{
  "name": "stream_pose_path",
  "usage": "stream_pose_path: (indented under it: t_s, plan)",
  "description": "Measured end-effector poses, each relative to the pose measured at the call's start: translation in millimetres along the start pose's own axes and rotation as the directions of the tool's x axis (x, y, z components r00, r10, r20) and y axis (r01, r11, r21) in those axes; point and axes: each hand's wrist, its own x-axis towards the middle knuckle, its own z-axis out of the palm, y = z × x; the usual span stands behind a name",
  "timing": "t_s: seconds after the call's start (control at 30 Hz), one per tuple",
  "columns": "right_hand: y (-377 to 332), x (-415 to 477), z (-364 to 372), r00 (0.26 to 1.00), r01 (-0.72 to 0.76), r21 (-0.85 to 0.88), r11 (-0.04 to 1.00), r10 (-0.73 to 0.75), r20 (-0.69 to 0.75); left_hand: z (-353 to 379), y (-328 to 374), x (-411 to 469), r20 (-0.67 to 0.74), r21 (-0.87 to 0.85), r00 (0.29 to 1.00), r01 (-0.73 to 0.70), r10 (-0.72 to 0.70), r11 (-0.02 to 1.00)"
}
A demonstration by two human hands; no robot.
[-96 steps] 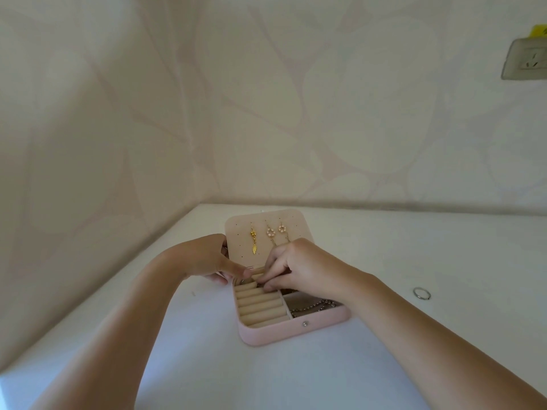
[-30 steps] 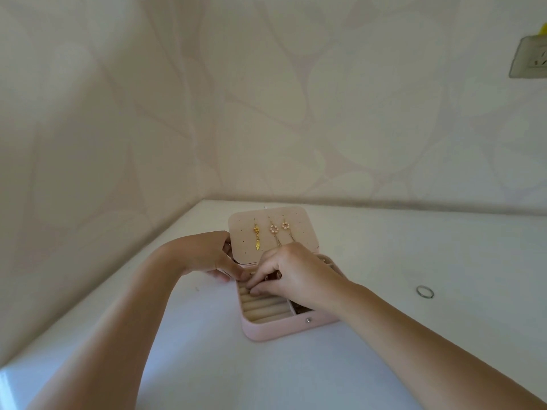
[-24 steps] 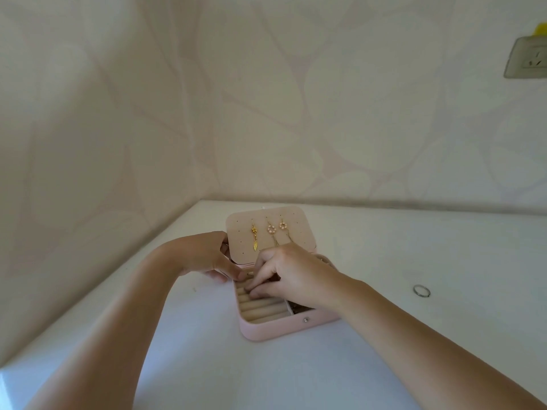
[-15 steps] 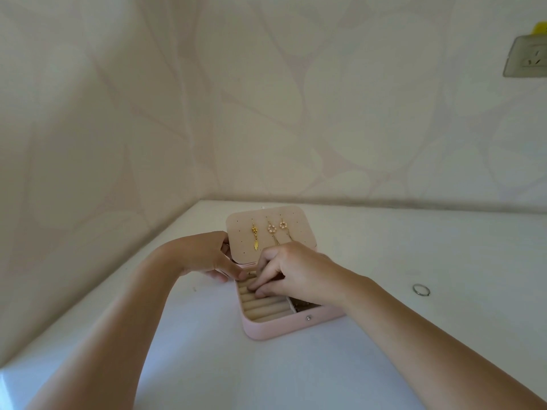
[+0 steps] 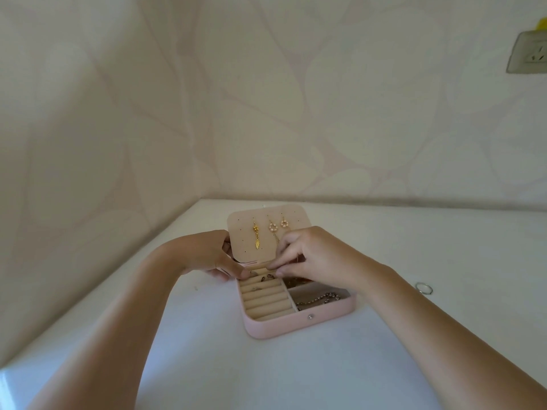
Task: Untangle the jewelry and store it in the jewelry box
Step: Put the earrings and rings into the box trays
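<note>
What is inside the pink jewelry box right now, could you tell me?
The jewelry box holds beige ring rolls with small dark pieces, and a beaded chain in the front right compartment. The right hand covers most of the back right compartment and the rearmost roll.

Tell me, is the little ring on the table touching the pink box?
Apart. The head view shows the ring lying by itself on the white table, well off to the right of the pink box.
</note>
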Motion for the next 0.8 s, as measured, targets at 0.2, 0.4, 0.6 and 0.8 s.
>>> stream_pose_path:
  t_s: [0.2,0.4,0.6,0.8]
  plan:
    - [4,4,5,0.996,0.047,-0.094,0.994,-0.039,0.084,1,0,0,0.003,-0.019,1.0,-0.004,0.004,1.0]
    - [5,3,4,0.996,0.0,-0.068,0.998,0.006,0.09,1,1,-1,0.004,-0.013,1.0,-0.001,0.001,1.0]
    - [14,-8,-34,0.984,-0.174,-0.01,0.985,0.174,-0.046,2,3,0,-0.021,-0.005,1.0,0.001,-0.001,1.0]
    - [68,-43,-89,0.663,-0.723,-0.278,0.633,0.748,-0.021,3,3,2,-0.03,-0.021,1.0,-0.004,0.003,1.0]
